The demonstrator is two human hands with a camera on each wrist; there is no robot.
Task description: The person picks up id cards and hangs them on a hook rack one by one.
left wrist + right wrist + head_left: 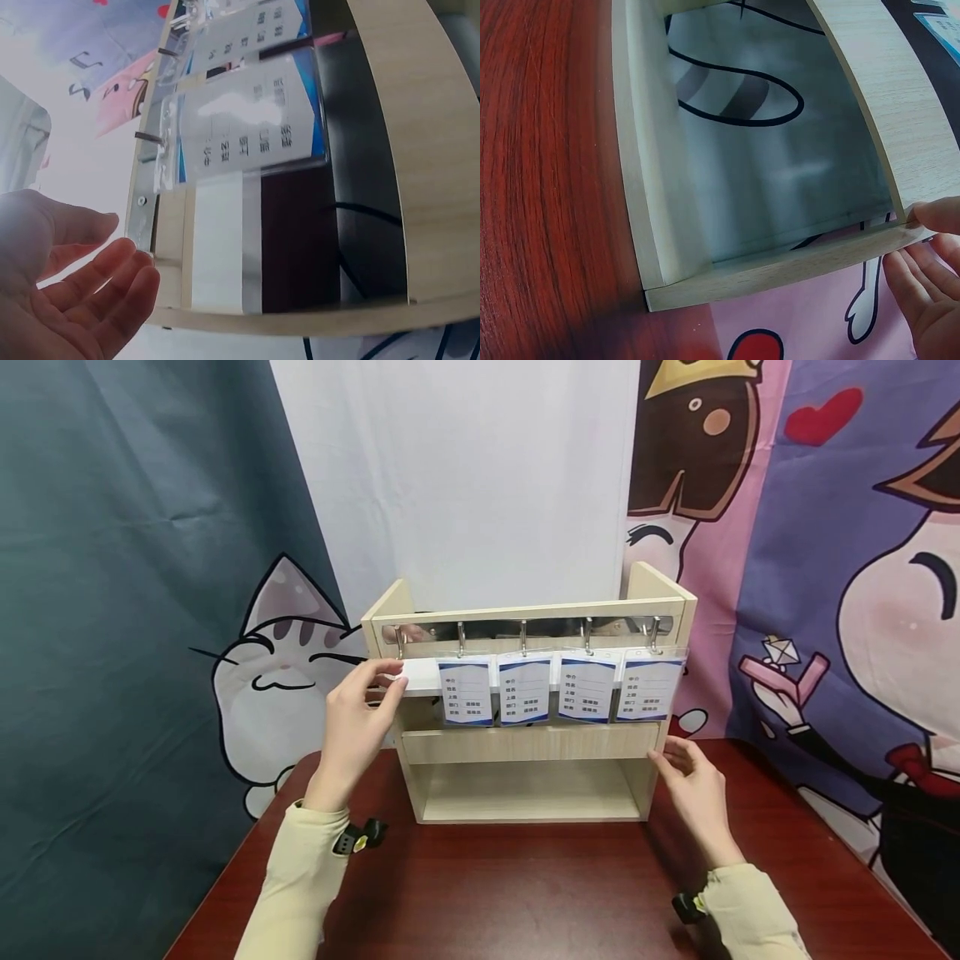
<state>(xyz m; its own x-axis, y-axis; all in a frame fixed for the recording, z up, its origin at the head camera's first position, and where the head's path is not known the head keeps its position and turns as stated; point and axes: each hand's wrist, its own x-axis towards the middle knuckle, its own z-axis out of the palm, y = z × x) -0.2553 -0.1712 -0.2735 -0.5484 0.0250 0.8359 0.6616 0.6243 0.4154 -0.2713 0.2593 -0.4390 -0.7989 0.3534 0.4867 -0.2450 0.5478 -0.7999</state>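
Observation:
A pale wooden shelf has a metal strip with several hooks. Clear badge holders with blue-and-white cards hang in a row from them. At the left end, a bare hook stands behind my left hand. That hand's fingers are loosely bent, thumb apart from the fingertips, and nothing shows between them in the left wrist view. My right hand holds the edge of the shelf's right side panel, thumb on the front and fingers on the outer face.
The shelf stands on a dark red wooden table. Behind it hangs a white cloth, with cartoon-printed curtains on both sides. A white strip runs behind the badges. Below is an open lower compartment.

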